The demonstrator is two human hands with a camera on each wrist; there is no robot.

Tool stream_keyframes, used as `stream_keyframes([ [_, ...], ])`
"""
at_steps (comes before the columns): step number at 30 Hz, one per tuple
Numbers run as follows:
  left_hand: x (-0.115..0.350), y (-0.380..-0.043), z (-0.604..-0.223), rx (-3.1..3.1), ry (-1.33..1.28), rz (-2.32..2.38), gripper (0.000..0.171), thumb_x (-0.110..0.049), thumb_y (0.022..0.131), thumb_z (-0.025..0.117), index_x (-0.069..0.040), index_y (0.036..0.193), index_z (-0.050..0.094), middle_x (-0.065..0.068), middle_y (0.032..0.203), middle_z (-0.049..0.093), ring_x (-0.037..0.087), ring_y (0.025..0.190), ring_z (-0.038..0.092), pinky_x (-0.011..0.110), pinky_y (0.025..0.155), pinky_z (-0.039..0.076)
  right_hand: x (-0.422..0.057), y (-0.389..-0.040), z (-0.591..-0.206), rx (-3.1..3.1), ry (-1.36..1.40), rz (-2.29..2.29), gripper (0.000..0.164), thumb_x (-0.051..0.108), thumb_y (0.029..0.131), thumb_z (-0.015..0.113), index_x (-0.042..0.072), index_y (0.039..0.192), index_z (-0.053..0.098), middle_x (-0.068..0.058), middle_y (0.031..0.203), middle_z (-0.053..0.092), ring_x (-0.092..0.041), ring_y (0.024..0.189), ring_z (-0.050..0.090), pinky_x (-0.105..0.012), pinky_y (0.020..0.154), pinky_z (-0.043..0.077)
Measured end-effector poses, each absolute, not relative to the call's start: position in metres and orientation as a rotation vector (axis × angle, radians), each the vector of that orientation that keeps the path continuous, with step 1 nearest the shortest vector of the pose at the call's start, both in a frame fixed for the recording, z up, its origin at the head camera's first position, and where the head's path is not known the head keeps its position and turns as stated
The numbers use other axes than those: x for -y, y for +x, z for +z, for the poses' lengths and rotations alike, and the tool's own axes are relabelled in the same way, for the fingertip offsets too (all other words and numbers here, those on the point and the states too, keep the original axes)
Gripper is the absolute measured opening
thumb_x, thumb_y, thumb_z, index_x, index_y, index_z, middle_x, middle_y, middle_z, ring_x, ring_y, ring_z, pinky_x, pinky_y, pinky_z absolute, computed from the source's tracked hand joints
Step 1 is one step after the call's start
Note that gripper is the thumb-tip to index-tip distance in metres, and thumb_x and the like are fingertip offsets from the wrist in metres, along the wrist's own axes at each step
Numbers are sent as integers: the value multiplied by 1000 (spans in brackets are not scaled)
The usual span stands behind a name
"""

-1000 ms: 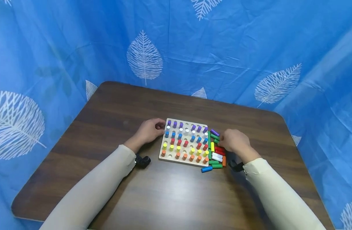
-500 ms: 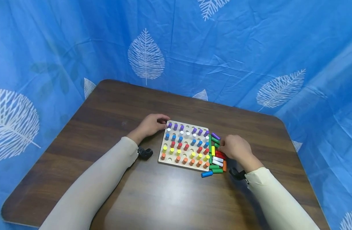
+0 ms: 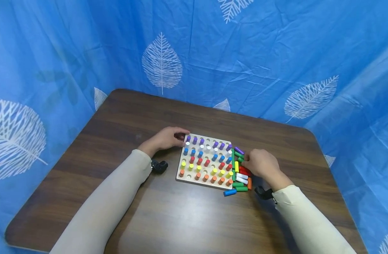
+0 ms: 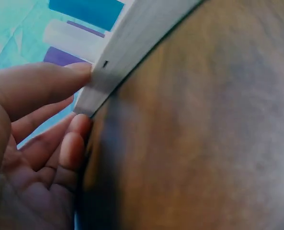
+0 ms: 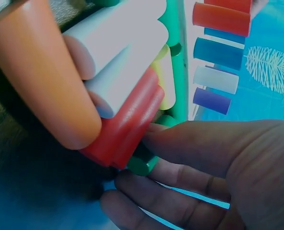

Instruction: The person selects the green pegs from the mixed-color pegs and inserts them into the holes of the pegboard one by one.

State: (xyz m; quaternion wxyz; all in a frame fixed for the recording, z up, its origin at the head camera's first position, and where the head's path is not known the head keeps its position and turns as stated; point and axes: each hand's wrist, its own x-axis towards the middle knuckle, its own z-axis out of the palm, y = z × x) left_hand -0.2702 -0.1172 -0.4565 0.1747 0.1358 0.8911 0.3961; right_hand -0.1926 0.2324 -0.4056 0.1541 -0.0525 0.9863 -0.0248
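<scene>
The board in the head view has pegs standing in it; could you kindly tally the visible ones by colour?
Orange pegs: 6
Yellow pegs: 6
Red pegs: 5
Blue pegs: 6
White pegs: 5
Purple pegs: 6
Total: 34

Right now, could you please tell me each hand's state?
Left hand: holding the pegboard at its corner.
Right hand: at the loose pegs; whether it grips one cannot be told.

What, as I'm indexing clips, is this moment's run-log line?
left hand: holds corner of pale rectangular wooden pegboard; right hand: at green cylindrical peg, grip unclear; pegboard: upright coloured pegs, some holes unfilled
</scene>
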Motion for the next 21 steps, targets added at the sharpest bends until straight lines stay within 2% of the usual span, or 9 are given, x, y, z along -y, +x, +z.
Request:
stream_keyframes([
  [5,118,-269,-452,-2504,385,1093,51,-25,88,73,-32,135,57,1,105,61,21,95,57,36,83,50,-234,-191,-398,-2845,-165,-109,28,30,86,71,17,66,56,-2,59,47,-20,58,47,-31,50,33],
  [8,119,-269,-453,-2489,382,1090,53,-25,88,72,-34,137,54,2,105,61,21,93,57,35,81,50,-236,-191,-390,-2837,-184,-124,22,30,87,71,16,73,60,-2,64,51,-20,61,49,-31,51,35],
  [11,119,-268,-453,-2467,399,1124,62,-23,89,72,-37,143,46,-3,124,61,19,94,59,37,86,50,-238,-193,-375,-2863,-199,-144,16,30,88,71,15,85,65,-2,73,60,-20,63,52,-32,52,39],
  [15,118,-269,-452,-2436,417,1177,69,-20,89,72,-39,146,40,-11,143,50,18,95,61,40,93,48,-237,-203,-354,-2939,-256,-162,17,29,89,70,14,97,68,-4,88,68,-21,71,58,-36,58,47],
  [21,115,-266,-448,-2470,395,1080,59,-26,90,70,-39,142,46,-3,118,59,18,97,58,40,92,48,-220,-218,-337,-2962,-390,-215,13,24,89,68,15,98,71,-4,96,71,-22,83,62,-43,70,52],
])
